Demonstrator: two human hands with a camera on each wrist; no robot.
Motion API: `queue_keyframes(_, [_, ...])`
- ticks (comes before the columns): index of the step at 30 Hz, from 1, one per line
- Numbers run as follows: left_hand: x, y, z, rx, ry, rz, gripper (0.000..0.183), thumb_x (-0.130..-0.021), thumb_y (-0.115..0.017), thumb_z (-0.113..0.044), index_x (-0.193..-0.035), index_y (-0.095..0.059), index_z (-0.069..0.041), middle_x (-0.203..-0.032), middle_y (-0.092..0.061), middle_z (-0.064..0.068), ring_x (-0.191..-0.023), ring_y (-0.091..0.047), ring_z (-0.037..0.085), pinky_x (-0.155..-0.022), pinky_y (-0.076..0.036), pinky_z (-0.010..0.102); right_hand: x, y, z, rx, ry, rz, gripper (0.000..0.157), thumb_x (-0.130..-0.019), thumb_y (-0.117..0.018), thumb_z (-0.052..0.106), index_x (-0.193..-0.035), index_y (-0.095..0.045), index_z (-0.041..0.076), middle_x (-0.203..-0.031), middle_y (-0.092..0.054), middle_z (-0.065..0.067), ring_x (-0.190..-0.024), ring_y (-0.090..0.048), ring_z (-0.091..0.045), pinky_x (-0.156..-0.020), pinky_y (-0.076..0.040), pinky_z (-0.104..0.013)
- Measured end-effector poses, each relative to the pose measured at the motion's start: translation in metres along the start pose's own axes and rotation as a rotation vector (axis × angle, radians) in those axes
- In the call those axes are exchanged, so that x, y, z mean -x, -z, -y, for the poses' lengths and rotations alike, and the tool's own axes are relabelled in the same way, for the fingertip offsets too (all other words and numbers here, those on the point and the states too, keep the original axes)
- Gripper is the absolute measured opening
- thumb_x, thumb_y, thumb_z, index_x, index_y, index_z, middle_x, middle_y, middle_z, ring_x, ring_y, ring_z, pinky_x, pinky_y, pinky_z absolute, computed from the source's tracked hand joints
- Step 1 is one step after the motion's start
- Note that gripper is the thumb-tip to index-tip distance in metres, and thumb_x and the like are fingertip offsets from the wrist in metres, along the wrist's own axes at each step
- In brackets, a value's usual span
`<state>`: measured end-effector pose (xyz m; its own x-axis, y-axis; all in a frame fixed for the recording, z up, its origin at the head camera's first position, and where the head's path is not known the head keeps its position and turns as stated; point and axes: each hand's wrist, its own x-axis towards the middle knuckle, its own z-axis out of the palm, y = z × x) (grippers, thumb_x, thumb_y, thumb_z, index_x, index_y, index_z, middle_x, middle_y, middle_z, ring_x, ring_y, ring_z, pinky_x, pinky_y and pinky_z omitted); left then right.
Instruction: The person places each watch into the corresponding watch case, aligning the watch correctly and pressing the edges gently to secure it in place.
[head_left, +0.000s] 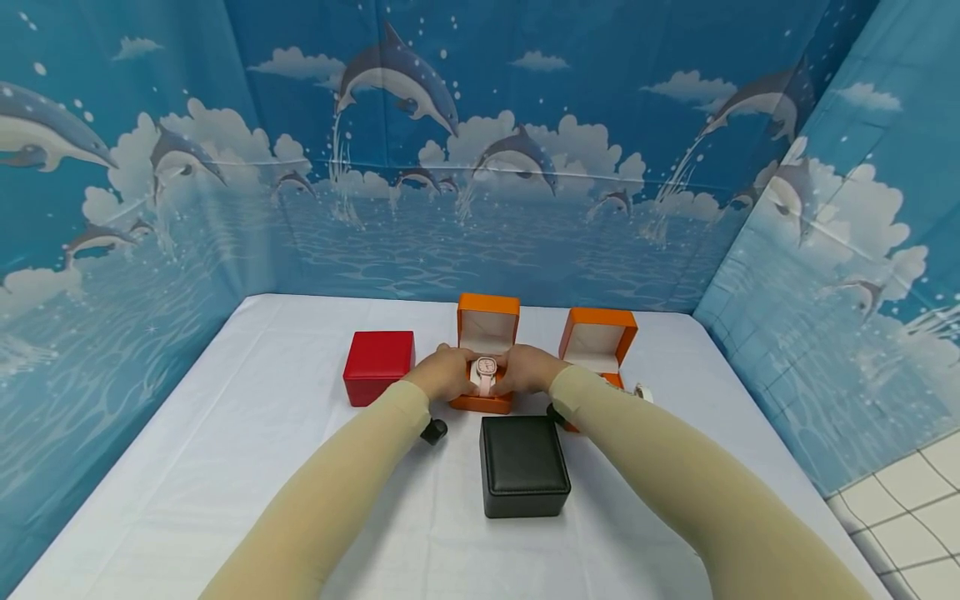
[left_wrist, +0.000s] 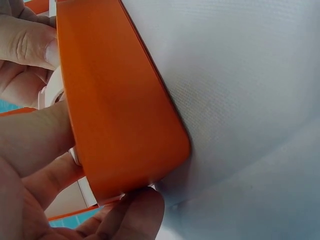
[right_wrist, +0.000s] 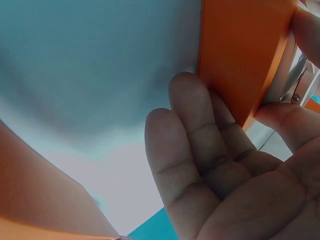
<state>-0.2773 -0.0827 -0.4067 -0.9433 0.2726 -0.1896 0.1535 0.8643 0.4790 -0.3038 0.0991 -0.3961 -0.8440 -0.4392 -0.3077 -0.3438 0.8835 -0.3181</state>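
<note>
A watch (head_left: 486,367) with a pale pink strap sits face up in an orange watch box (head_left: 482,403), its lid raised at the back. On the box's left side, my left hand (head_left: 447,372) grips it, with thumb and index finger over the rim beside the watch and other fingers against the outside (left_wrist: 142,212). My right hand (head_left: 530,369) holds the opposite side. In the right wrist view, that hand's thumb reaches the rim, while the other fingers lie along the orange outer wall (right_wrist: 240,50). The hands partly hide the box's sides.
A closed red box (head_left: 378,357) stands left of the left hand. Nearer me is a closed black box (head_left: 523,467), between the forearms. Another open orange box (head_left: 600,340) stands at the right, partly behind the right sleeve. Dolphin-print curtains (head_left: 480,225) border the white table (head_left: 180,475).
</note>
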Motion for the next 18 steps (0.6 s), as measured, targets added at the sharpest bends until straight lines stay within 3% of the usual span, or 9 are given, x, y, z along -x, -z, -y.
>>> queue_keyframes(5, [0.0018,-0.0001,-0.0006,0.009,0.006,-0.004,0.065,-0.094,-0.080,-0.028,-0.154,-0.055,-0.020,-0.131,-0.062,0.012,-0.116,-0.053,0.025,-0.096,-0.059,0.040,-0.0014,0.0000,0.0000,-0.008,-0.008,0.005,0.057,-0.094,-0.080,0.030,-0.146,-0.064,0.014,-0.072,-0.051,0.003,-0.070,-0.043,-0.017,-0.064,-0.036,-0.028])
queue_keyframes(12, [0.0030,0.0000,-0.0003,0.007,0.012,-0.001,0.065,-0.095,-0.080,-0.029,-0.155,-0.055,-0.020,-0.130,-0.060,0.013,-0.115,-0.053,0.025,-0.097,-0.058,0.040,-0.0024,-0.0015,-0.0006,-0.020,-0.013,-0.003,0.058,-0.092,-0.082,0.032,-0.145,-0.065,0.016,-0.081,-0.061,0.002,-0.073,-0.045,-0.018,-0.065,-0.038,-0.028])
queue_keyframes(18, [0.0009,-0.0001,0.0017,0.015,0.009,0.009,0.067,-0.095,-0.080,-0.030,-0.156,-0.053,-0.021,-0.129,-0.058,0.014,-0.114,-0.053,0.026,-0.095,-0.059,0.040,-0.0032,-0.0010,-0.0018,-0.011,-0.018,-0.001,0.057,-0.093,-0.081,0.032,-0.145,-0.065,0.015,-0.075,-0.053,0.001,-0.071,-0.044,-0.018,-0.064,-0.036,-0.028])
